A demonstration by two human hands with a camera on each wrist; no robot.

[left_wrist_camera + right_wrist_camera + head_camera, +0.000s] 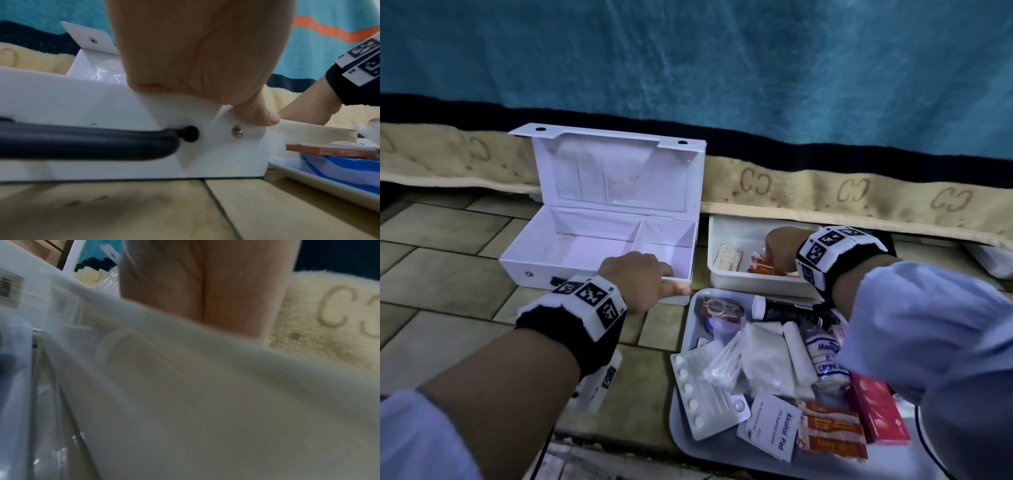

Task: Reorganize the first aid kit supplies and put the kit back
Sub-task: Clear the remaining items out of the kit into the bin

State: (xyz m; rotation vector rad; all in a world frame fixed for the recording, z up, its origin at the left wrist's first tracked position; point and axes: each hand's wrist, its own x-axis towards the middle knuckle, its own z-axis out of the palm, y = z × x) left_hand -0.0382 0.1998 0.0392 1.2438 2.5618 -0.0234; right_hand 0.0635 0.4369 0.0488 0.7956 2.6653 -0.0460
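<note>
White kit [599, 240] open, empty. Left hand [640, 279] clamps kit's front rim. Right hand [779, 251] pinches red packets [762, 265] in tub [739, 284] right of kit; lift together, lay flat in kit.

Two bare hands, banded wrists, pale sleeves

The left hand [643, 277] and right hand [780, 251] each wear a black wristband [599, 342] carrying a white block printed with black square-patterned markers [589, 294]; light blue sleeves [914, 329] cover both forearms.
</note>
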